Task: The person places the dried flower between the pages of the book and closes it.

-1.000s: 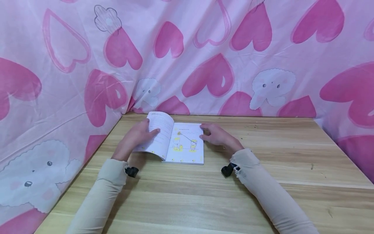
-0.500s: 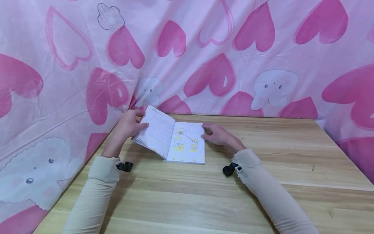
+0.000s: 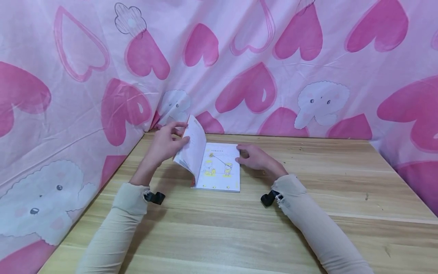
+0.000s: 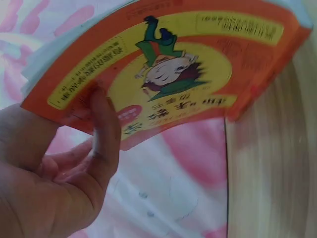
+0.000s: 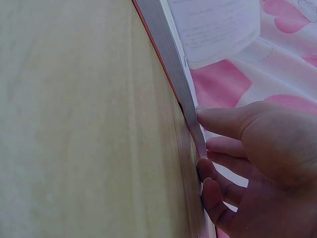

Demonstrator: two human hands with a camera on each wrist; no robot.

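An open book point(image 3: 221, 179) lies on the table, its right page printed with yellow-and-white cartoon figures. Its left half, the cover with some pages, stands raised and bowed, held at the outer edge by my left hand point(image 3: 163, 144). In the left wrist view, the orange cover point(image 4: 218, 47) shows a cartoon child in green, and a finger of that hand lies against it. My right hand point(image 3: 254, 156) grips the right edge of the book, thumb at the page side. The right wrist view shows the fingertips point(image 5: 210, 188) low beside the page block point(image 5: 168, 54).
The wooden table point(image 3: 219, 236) extends in front of the book and to its right. A pink cloth point(image 3: 239, 34) printed with hearts and white puppies hangs behind the table and along its left side. Black wrist cameras point(image 3: 155, 197) sit at both sleeve cuffs.
My left hand shifts left from the left page, lifts the cover with its pages, then swings them rightward, so that half stands steeper now. The right hand keeps its place at the book's edge.
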